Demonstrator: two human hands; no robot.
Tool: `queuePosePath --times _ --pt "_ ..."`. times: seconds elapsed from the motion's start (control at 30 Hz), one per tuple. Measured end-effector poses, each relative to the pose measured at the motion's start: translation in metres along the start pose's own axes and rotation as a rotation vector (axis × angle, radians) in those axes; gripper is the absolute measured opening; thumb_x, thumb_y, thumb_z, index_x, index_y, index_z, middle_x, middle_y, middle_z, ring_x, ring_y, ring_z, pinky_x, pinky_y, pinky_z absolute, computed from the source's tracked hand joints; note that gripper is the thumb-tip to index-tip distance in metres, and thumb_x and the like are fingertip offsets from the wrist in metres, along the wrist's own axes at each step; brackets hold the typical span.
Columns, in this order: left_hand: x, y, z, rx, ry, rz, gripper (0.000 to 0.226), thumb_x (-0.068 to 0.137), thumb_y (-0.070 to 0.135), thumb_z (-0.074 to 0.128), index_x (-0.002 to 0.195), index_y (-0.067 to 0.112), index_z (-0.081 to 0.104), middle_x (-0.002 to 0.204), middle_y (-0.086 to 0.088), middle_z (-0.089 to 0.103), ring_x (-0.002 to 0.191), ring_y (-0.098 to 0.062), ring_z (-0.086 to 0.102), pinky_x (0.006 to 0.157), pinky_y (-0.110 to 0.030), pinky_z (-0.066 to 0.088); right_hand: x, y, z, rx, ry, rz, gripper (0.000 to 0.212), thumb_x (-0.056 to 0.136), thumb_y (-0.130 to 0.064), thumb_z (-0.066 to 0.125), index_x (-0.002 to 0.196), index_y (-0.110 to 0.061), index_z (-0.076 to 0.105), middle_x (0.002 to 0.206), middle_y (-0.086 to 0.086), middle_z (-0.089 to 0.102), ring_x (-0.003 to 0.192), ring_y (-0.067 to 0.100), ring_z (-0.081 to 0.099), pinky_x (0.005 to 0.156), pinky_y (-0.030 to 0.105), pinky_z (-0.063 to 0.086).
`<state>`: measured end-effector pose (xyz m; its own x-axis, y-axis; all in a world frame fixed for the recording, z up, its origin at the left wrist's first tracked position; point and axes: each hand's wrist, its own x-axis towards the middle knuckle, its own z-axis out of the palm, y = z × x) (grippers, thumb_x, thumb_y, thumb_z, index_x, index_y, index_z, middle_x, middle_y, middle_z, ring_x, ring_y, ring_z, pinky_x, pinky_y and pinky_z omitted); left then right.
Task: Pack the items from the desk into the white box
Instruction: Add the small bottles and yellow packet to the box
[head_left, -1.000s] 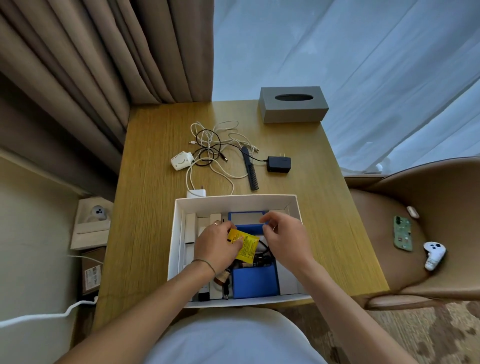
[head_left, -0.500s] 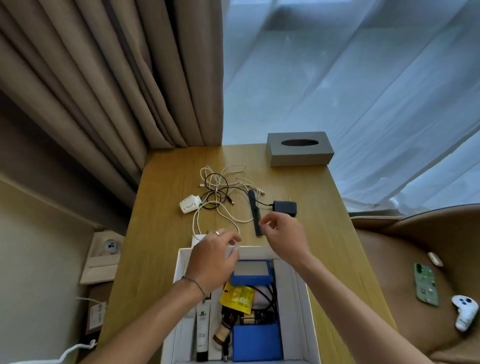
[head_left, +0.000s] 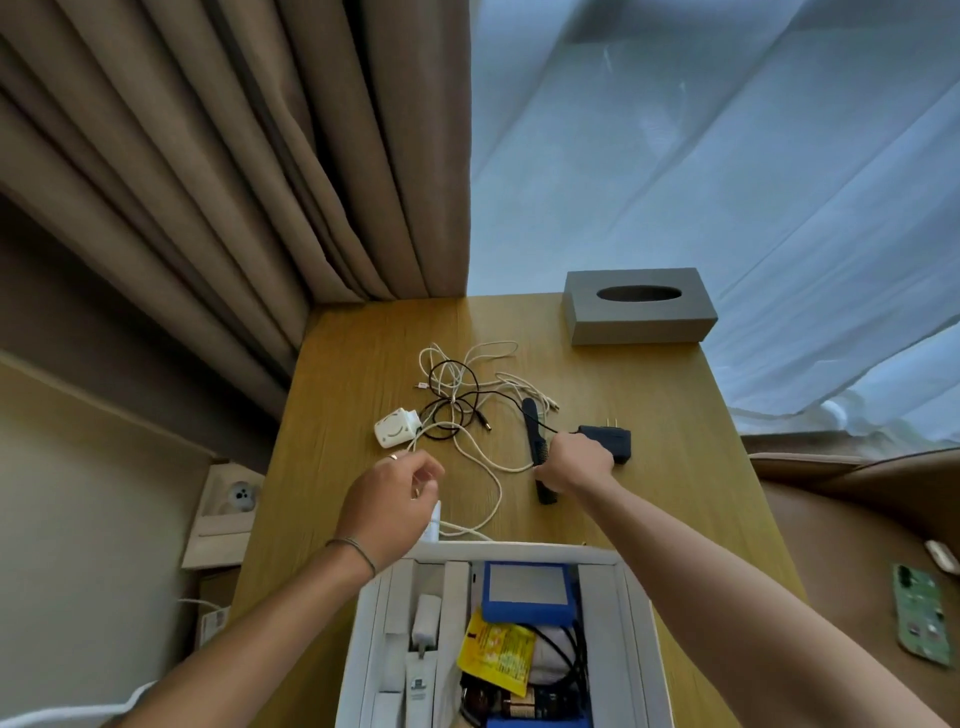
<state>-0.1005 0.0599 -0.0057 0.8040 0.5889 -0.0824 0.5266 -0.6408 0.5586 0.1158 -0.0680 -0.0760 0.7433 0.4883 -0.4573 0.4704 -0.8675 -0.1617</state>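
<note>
The white box sits at the desk's near edge and holds a blue case, a yellow packet and other small items. Beyond it lie a tangle of white and black cables, a white round-faced charger, a black comb and a black power adapter. My right hand is curled down over the comb's middle, which still lies on the desk. My left hand hovers with loosely bent fingers over a white plug block just behind the box rim.
A grey tissue box stands at the far right corner of the wooden desk. Curtains hang behind it. A brown chair on the right carries a green circuit board. A wall socket is low on the left.
Both hands left the box and reached forward over the desk. The yellow packet now lies in the box. My right hand came down on the comb; my left moved over the white plug block.
</note>
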Motion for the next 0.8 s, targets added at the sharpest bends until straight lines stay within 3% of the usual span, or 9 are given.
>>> queuePosePath --times 0.2,0.3,0.4,0.47,0.6,0.67,0.73,0.8 --pt "0.004 -0.026 -0.009 0.015 -0.030 -0.122 0.014 0.094 0.020 0.058 0.093 0.030 0.068 0.090 0.015 0.064 0.083 0.002 0.059 0.071 -0.027 0.056 0.018 -0.007 0.009 -0.007 -0.041 -0.017 0.017 0.086 -0.030 0.073 0.094 -0.020 0.061 0.079 -0.002 0.061 0.075 0.017 0.061 0.052 0.028 0.042" --pt "0.007 -0.036 -0.010 0.078 -0.100 -0.166 0.014 0.092 0.022 0.057 0.093 0.030 0.068 0.091 0.013 0.065 0.083 -0.005 0.061 0.073 -0.033 0.058 0.017 -0.011 0.008 0.051 -0.076 -0.017 0.016 0.087 -0.026 0.073 0.092 -0.016 0.063 0.075 -0.002 0.061 0.068 0.014 0.059 0.048 0.026 0.044" --pt "0.012 -0.044 -0.006 0.156 -0.191 -0.256 0.011 0.091 0.025 0.058 0.089 0.032 0.067 0.087 0.013 0.065 0.079 -0.007 0.062 0.072 -0.034 0.058 0.012 -0.015 0.003 0.200 -0.119 -0.016 0.014 0.088 -0.026 0.075 0.090 -0.014 0.068 0.081 0.002 0.069 0.073 0.014 0.069 0.065 0.030 0.061" --pt "0.019 -0.052 -0.001 0.214 -0.272 -0.326 0.007 0.089 0.030 0.061 0.085 0.029 0.067 0.084 0.013 0.065 0.076 -0.007 0.061 0.073 -0.033 0.058 0.002 -0.018 -0.004 0.349 -0.149 -0.033 0.016 0.088 -0.027 0.076 0.083 -0.017 0.065 0.081 0.002 0.069 0.074 0.014 0.071 0.070 0.031 0.062" --pt "0.036 -0.069 0.010 0.236 -0.574 -0.455 0.044 0.080 0.057 0.069 0.086 0.014 0.074 0.062 0.003 0.055 0.057 -0.016 0.050 0.060 -0.029 0.044 -0.031 -0.021 -0.022 0.584 -0.159 -0.033 0.023 0.088 -0.029 0.077 0.077 -0.014 0.062 0.079 0.002 0.069 0.072 0.012 0.068 0.057 0.023 0.050" --pt "0.042 -0.073 0.017 0.222 -0.648 -0.471 0.070 0.073 0.070 0.068 0.102 0.007 0.072 0.059 0.001 0.054 0.050 -0.015 0.048 0.056 -0.027 0.041 -0.051 -0.022 -0.029 0.645 -0.167 -0.029 0.022 0.087 -0.030 0.077 0.078 -0.014 0.064 0.079 0.002 0.069 0.072 0.012 0.067 0.056 0.021 0.047" --pt "0.045 -0.074 0.023 0.214 -0.656 -0.472 0.090 0.062 0.080 0.067 0.118 0.010 0.063 0.069 0.000 0.062 0.052 -0.014 0.053 0.053 -0.026 0.046 -0.070 -0.022 -0.033 0.686 -0.171 -0.039 0.020 0.087 -0.030 0.077 0.079 -0.016 0.065 0.078 0.000 0.069 0.070 0.010 0.066 0.055 0.019 0.045" --pt "0.049 -0.072 0.026 0.170 -0.655 -0.482 0.114 0.053 0.085 0.068 0.137 0.013 0.043 0.085 -0.003 0.066 0.060 -0.015 0.061 0.055 -0.027 0.054 -0.085 -0.022 -0.037 0.721 -0.168 -0.057 0.019 0.088 -0.029 0.076 0.079 -0.018 0.064 0.075 -0.003 0.066 0.066 0.006 0.063 0.053 0.016 0.044"
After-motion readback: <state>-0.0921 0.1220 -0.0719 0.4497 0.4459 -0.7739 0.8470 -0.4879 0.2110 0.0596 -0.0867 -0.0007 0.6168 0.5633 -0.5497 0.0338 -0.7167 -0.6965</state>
